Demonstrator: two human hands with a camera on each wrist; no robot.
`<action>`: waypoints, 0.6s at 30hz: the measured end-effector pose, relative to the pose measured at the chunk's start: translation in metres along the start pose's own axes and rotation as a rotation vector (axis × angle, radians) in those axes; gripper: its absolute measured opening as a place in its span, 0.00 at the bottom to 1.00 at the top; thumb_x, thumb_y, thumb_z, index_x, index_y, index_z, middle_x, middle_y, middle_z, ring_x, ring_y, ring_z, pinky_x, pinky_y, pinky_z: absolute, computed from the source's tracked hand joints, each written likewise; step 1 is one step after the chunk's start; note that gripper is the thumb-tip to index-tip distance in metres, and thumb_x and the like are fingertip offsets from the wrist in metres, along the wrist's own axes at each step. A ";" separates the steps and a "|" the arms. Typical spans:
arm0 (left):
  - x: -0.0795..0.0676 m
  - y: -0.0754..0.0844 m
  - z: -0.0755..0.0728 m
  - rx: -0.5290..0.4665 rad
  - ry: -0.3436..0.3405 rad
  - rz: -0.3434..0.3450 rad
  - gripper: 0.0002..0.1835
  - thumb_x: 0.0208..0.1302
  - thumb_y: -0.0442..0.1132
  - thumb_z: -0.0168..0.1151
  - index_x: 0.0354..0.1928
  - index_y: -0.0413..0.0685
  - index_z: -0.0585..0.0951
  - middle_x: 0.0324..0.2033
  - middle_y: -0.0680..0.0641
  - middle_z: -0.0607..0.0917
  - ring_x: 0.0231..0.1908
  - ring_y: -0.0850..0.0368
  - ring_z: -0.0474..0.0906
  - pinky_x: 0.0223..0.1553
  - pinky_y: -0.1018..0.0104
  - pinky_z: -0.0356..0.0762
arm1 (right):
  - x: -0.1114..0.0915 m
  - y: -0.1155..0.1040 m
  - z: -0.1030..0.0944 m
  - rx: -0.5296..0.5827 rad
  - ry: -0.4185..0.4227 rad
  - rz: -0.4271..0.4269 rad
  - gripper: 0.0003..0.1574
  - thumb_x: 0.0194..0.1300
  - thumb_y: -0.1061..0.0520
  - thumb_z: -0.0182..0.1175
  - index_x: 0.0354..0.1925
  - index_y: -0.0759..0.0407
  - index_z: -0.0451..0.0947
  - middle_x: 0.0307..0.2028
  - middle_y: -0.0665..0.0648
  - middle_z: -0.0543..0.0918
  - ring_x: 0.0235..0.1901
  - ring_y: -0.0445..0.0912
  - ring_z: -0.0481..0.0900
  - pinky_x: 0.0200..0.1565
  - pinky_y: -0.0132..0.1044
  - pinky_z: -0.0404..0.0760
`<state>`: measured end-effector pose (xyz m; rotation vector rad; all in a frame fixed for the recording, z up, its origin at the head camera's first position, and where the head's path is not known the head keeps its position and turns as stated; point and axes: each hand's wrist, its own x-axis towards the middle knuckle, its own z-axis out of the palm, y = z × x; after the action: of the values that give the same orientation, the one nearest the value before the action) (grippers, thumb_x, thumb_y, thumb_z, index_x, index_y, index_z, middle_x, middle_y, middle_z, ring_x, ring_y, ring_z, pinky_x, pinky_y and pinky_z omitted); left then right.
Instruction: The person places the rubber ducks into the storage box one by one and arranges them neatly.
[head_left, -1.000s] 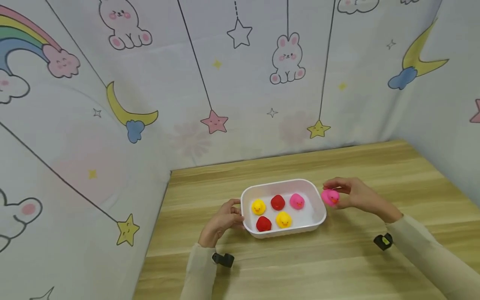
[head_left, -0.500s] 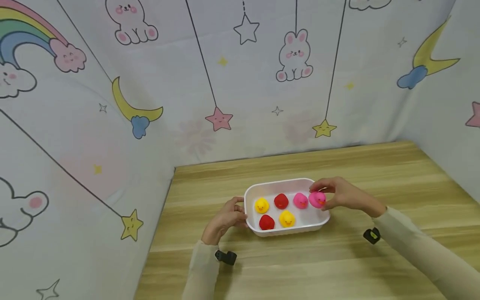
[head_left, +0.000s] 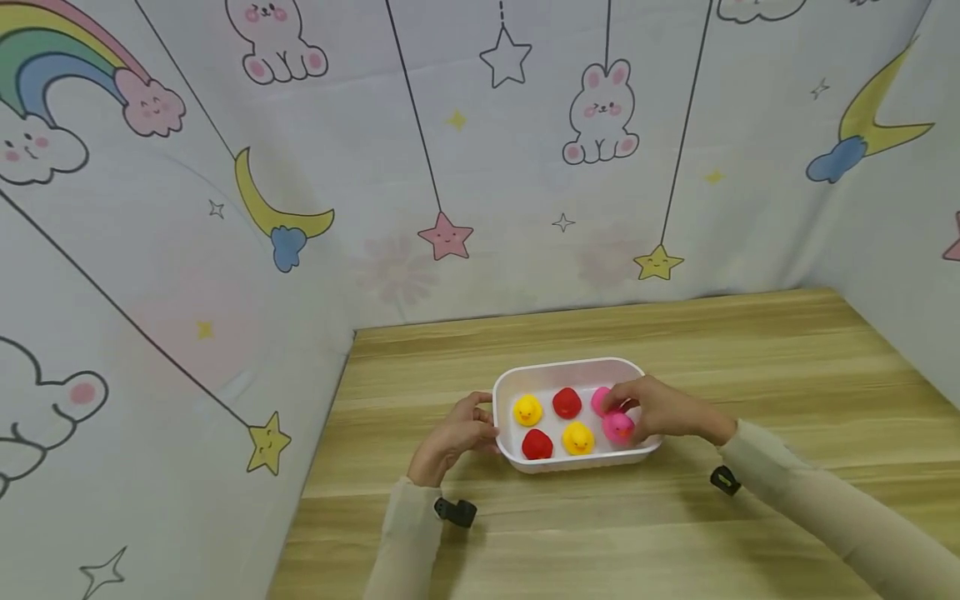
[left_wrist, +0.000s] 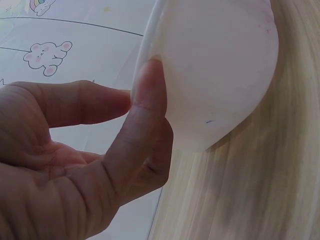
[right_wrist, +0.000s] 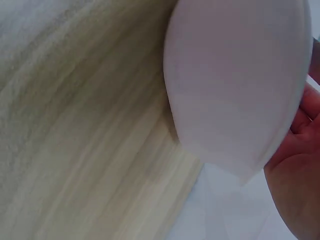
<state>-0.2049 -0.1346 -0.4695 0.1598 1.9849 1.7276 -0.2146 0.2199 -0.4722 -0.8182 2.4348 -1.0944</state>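
A white plastic box holds small rubber toys. At its left end, my left hand grips the rim, thumb and fingers against the wall. My right hand reaches over the right end and pinches a pink rubber duck, low inside the box. Behind it a second pink duck is partly covered by the fingers. Two yellow ducks, one at the back left and one at the front, sit beside two rounded red toys. In the right wrist view the box wall hides the fingertips.
The box stands on a wood-grain table. White cloth printed with rabbits, stars and moons hangs behind the table and along both sides. Black wrist cameras sit below the left sleeve and the right sleeve.
From beyond the box's right end, my right hand has carried the pink duck left over the rim and down into the box. My left hand keeps its place at the left end.
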 end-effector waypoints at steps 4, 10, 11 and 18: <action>-0.001 0.002 -0.001 0.006 0.000 -0.004 0.34 0.60 0.18 0.54 0.69 0.25 0.59 0.33 0.44 0.72 0.24 0.54 0.77 0.38 0.51 0.90 | 0.002 -0.001 0.004 -0.085 -0.009 -0.033 0.28 0.48 0.68 0.77 0.50 0.66 0.83 0.46 0.53 0.85 0.45 0.50 0.82 0.47 0.39 0.88; -0.001 0.002 -0.003 0.012 0.001 0.002 0.33 0.60 0.18 0.55 0.68 0.25 0.59 0.33 0.43 0.72 0.23 0.55 0.78 0.37 0.52 0.90 | 0.004 -0.007 0.009 -0.274 -0.013 -0.107 0.23 0.49 0.68 0.77 0.45 0.62 0.84 0.40 0.49 0.85 0.37 0.43 0.78 0.44 0.35 0.88; -0.001 0.002 -0.003 0.012 0.001 0.004 0.33 0.60 0.18 0.55 0.68 0.24 0.59 0.33 0.43 0.72 0.23 0.55 0.78 0.37 0.52 0.90 | 0.004 -0.007 0.010 -0.294 -0.012 -0.116 0.22 0.49 0.68 0.77 0.44 0.62 0.85 0.39 0.48 0.85 0.36 0.42 0.77 0.42 0.34 0.87; 0.000 -0.002 0.000 0.016 0.001 0.007 0.33 0.60 0.18 0.56 0.68 0.25 0.60 0.33 0.43 0.73 0.23 0.55 0.78 0.37 0.51 0.90 | 0.005 -0.008 0.015 -0.346 -0.012 -0.118 0.19 0.49 0.69 0.76 0.39 0.58 0.84 0.33 0.44 0.82 0.32 0.40 0.74 0.36 0.30 0.84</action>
<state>-0.2048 -0.1351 -0.4713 0.1714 2.0013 1.7169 -0.2076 0.2039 -0.4764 -1.0808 2.6339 -0.7087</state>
